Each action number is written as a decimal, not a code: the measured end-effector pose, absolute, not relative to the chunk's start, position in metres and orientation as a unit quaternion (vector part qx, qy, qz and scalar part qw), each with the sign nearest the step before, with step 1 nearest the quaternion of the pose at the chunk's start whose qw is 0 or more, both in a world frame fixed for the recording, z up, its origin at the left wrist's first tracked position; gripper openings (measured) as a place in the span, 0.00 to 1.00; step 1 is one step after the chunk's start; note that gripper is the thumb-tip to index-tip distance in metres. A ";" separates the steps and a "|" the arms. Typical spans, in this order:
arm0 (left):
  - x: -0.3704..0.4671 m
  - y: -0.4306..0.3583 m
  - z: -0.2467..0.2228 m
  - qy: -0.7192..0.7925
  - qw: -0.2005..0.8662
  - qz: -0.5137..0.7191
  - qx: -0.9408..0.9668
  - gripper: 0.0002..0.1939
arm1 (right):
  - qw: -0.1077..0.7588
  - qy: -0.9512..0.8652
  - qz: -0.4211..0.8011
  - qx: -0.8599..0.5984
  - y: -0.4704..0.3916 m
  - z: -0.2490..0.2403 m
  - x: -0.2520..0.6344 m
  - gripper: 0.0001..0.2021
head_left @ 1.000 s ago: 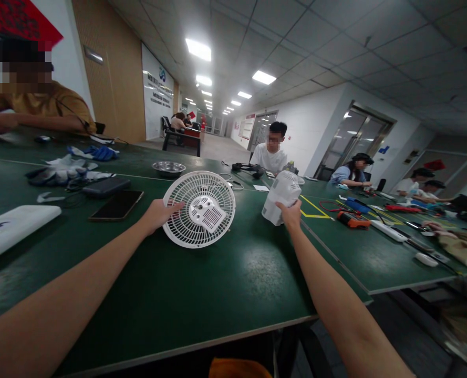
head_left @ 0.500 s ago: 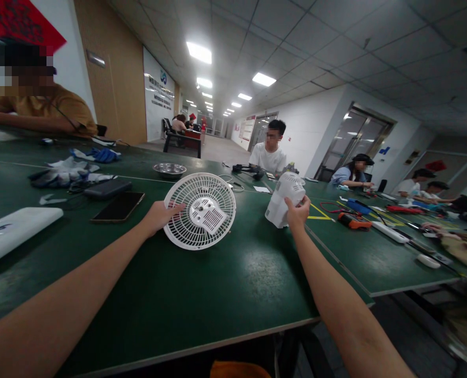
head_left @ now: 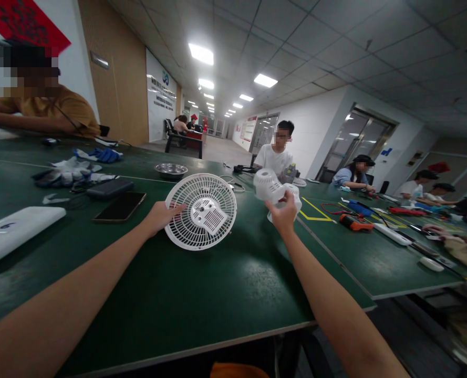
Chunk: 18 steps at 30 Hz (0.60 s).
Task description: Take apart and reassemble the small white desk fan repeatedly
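My left hand (head_left: 164, 216) grips the left rim of a round white fan grille (head_left: 201, 211), thumb over its slats. The grille is tilted above the green table, its slotted centre plate facing me. To the right, my right hand (head_left: 283, 214) has its fingers closed on a white plastic housing (head_left: 268, 185) with vent slots, held up over the table. The housing's lower part is partly hidden behind my fingers. Grille and housing are apart.
A metal bowl (head_left: 170, 170) stands behind the grille. On the left lie gloves (head_left: 65, 173), a phone (head_left: 120, 207) and a white case (head_left: 18, 233). An orange multimeter (head_left: 356, 223) is on the right. Several people sit around the tables.
My right hand has turned the white housing and moved it a little left, so its wide end now points up and left. My left hand and the grille have barely moved.
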<state>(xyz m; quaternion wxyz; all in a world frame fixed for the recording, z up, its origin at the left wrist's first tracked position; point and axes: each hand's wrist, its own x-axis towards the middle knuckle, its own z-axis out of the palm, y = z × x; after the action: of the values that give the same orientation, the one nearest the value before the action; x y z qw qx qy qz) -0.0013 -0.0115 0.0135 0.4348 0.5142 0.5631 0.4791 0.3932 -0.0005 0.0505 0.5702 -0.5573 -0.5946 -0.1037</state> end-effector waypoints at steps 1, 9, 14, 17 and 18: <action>-0.001 -0.012 0.014 0.562 0.434 0.481 0.515 0.21 | 0.549 -0.612 -0.073 -0.564 0.000 0.046 0.383 0.38; 0.003 -0.017 0.017 0.549 0.430 0.504 0.510 0.16 | 0.409 -0.665 0.017 -0.625 0.005 0.008 0.347 0.31; 0.003 -0.014 0.014 0.538 0.423 0.523 0.508 0.16 | 0.298 -0.693 0.012 -0.656 -0.005 0.004 0.340 0.25; 0.003 -0.013 0.014 0.544 0.427 0.518 0.504 0.17 | 0.276 -0.712 0.001 -0.646 -0.019 0.023 0.325 0.22; 0.003 -0.012 0.014 0.546 0.427 0.516 0.503 0.18 | 0.309 -0.717 -0.022 -0.625 -0.027 0.034 0.317 0.20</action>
<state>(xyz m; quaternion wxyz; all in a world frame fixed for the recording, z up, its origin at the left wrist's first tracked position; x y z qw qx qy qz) 0.0028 -0.0125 0.0140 0.4269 0.5032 0.5460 0.5162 0.3173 -0.0271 0.0338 0.3089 -0.6245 -0.7170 -0.0216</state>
